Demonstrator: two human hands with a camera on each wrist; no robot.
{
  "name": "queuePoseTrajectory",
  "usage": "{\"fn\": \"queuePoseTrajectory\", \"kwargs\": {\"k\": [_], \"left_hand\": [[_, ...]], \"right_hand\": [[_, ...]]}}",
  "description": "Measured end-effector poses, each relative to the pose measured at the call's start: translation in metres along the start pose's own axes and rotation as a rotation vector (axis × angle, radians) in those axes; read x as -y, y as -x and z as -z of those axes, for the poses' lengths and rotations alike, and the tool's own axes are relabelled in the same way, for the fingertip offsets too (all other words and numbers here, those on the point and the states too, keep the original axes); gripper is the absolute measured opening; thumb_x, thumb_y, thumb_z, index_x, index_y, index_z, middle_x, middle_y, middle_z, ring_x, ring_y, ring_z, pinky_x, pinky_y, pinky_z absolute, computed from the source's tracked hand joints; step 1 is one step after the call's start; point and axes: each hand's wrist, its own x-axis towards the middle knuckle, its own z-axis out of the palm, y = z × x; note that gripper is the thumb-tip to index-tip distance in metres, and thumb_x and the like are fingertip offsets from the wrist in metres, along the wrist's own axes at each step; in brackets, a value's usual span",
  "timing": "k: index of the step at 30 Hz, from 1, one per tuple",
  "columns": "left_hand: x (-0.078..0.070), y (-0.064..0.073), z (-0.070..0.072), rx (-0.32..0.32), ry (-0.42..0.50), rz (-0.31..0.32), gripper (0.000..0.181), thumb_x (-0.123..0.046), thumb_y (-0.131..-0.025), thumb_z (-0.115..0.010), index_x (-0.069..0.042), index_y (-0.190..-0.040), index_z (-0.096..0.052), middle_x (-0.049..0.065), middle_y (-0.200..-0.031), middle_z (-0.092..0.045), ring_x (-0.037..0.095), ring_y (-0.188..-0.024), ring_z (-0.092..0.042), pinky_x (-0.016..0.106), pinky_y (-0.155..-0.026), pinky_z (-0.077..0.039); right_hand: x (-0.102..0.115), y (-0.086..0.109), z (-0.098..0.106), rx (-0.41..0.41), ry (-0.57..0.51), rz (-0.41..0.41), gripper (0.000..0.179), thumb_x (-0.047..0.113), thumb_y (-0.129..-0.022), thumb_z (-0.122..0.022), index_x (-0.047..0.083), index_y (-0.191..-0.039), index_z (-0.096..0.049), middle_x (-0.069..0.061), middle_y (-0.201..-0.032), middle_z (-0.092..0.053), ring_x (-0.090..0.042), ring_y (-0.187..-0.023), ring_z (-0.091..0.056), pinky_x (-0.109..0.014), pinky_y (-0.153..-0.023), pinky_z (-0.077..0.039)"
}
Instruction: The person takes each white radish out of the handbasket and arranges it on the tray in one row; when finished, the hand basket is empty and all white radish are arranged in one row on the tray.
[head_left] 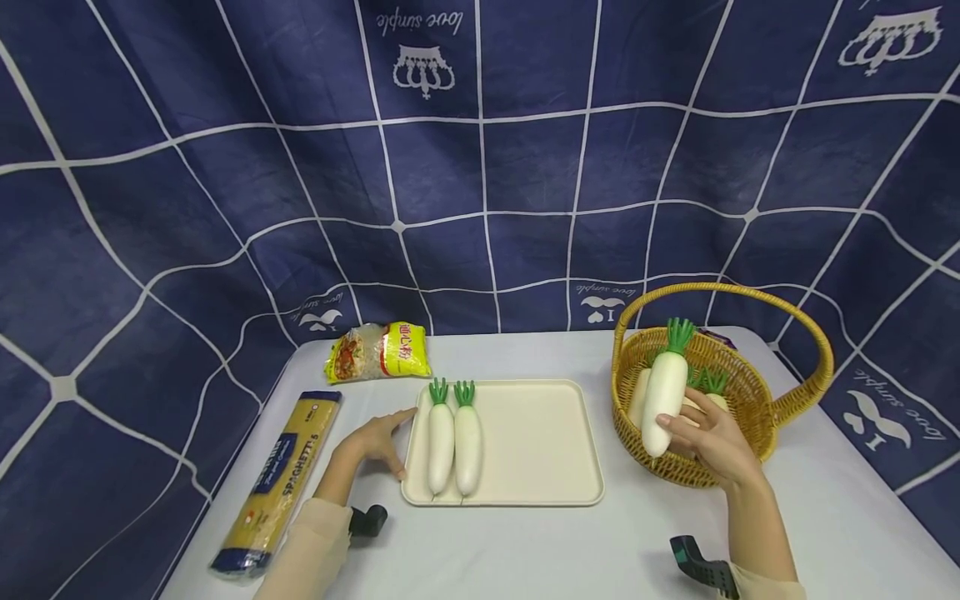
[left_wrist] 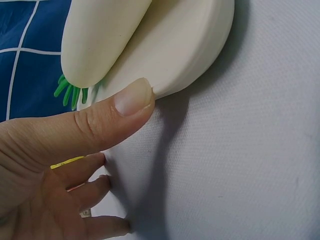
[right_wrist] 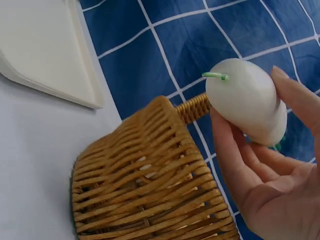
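Observation:
My right hand grips a white radish with green leaves, holding it over the wicker basket. In the right wrist view its pale root end faces the camera, between thumb and fingers. More radishes lie inside the basket, partly hidden behind the held one. At the left side of the cream tray, my left hand is spread, thumb tip right at the rim in the left wrist view. Two radishes lie side by side along the tray's left part, a left one and a right one, leaves toward the back.
A pack of spaghetti lies slanted at the left edge of the white table. Behind the tray sits a yellow food bag. The basket's tall handle arches over it. A dark blue curtain hangs around the table.

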Motion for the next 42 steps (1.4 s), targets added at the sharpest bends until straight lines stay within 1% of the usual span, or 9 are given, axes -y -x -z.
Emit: {"fn": "queuePoseTrajectory", "kwargs": {"k": [3,6,11,15,21,24,30,36,42], "left_hand": [[0.001,-0.001,0.0,0.002,0.006,0.002,0.113,-0.014,-0.044,-0.091,-0.009,-0.144,-0.038,0.025,-0.141,-0.041,0.046,-0.13,-0.035,0.063,-0.104,-0.031],[0.001,-0.001,0.0,0.0,0.002,-0.003,0.113,-0.014,-0.044,-0.091,-0.008,-0.144,-0.038,0.025,-0.141,-0.041,0.046,-0.13,-0.035,0.063,-0.104,-0.031],[0.003,-0.002,-0.002,-0.003,-0.006,-0.008,0.112,-0.014,-0.044,-0.091,-0.008,-0.143,-0.039,0.025,-0.141,-0.042,0.046,-0.13,-0.036,0.063,-0.103,-0.032],[0.004,-0.002,-0.003,-0.005,-0.005,-0.007,0.112,-0.014,-0.044,-0.091,-0.009,-0.143,-0.039,0.025,-0.141,-0.042,0.046,-0.13,-0.036,0.063,-0.103,-0.032],[0.004,-0.002,-0.002,-0.006,-0.01,-0.006,0.111,-0.014,-0.045,-0.091,-0.009,-0.143,-0.039,0.025,-0.14,-0.043,0.046,-0.129,-0.036,0.064,-0.103,-0.032],[0.004,-0.001,-0.002,-0.008,-0.013,-0.008,0.111,-0.013,-0.045,-0.091,-0.009,-0.143,-0.04,0.026,-0.14,-0.043,0.047,-0.129,-0.037,0.064,-0.102,-0.032],[0.004,-0.001,-0.002,-0.015,-0.012,-0.015,0.111,-0.013,-0.044,-0.091,-0.008,-0.142,-0.04,0.026,-0.139,-0.044,0.047,-0.128,-0.038,0.064,-0.102,-0.033],[0.004,-0.001,-0.003,-0.019,-0.013,-0.017,0.111,-0.013,-0.044,-0.092,-0.008,-0.142,-0.04,0.027,-0.138,-0.044,0.047,-0.128,-0.038,0.064,-0.101,-0.033],[0.004,0.0,-0.002,-0.017,-0.005,-0.017,0.111,-0.013,-0.044,-0.092,-0.008,-0.142,-0.04,0.026,-0.139,-0.043,0.047,-0.128,-0.037,0.064,-0.102,-0.033]], "right_hand": [[-0.001,0.004,-0.006,0.019,0.016,0.035,0.084,0.015,-0.088,-0.064,-0.002,-0.149,-0.009,-0.035,-0.139,-0.031,-0.004,-0.091,-0.063,-0.027,-0.078,-0.055],[-0.002,0.005,-0.012,0.033,0.023,0.067,0.083,0.012,-0.087,-0.065,-0.005,-0.147,-0.011,-0.034,-0.135,-0.035,-0.005,-0.092,-0.063,-0.027,-0.078,-0.056],[-0.004,0.006,-0.019,0.053,0.043,0.098,0.08,0.009,-0.085,-0.066,-0.006,-0.146,-0.016,-0.026,-0.124,-0.048,-0.009,-0.093,-0.063,-0.027,-0.078,-0.055],[-0.003,0.007,-0.023,0.068,0.06,0.112,0.08,0.009,-0.085,-0.065,-0.006,-0.146,-0.016,-0.022,-0.121,-0.052,-0.008,-0.094,-0.062,-0.024,-0.078,-0.053],[-0.002,0.006,-0.034,0.119,0.015,0.149,0.079,0.003,-0.084,-0.064,-0.008,-0.146,-0.016,-0.018,-0.113,-0.058,-0.013,-0.089,-0.066,-0.027,-0.075,-0.056],[-0.002,0.004,-0.042,0.136,-0.002,0.145,0.079,0.002,-0.083,-0.065,-0.008,-0.145,-0.017,-0.019,-0.114,-0.058,-0.013,-0.089,-0.066,-0.026,-0.075,-0.056],[-0.004,-0.003,-0.057,0.197,-0.032,0.157,0.08,0.001,-0.082,-0.066,-0.006,-0.145,-0.019,-0.029,-0.119,-0.055,-0.016,-0.092,-0.066,-0.029,-0.077,-0.056],[-0.008,-0.012,-0.074,0.252,-0.049,0.14,0.083,0.004,-0.081,-0.069,-0.007,-0.145,-0.019,-0.026,-0.117,-0.057,-0.017,-0.097,-0.063,-0.028,-0.082,-0.053],[-0.013,-0.019,-0.093,0.281,-0.058,0.093,0.083,0.007,-0.079,-0.071,-0.004,-0.145,-0.022,-0.025,-0.114,-0.057,-0.023,-0.093,-0.064,-0.034,-0.077,-0.055]]}}
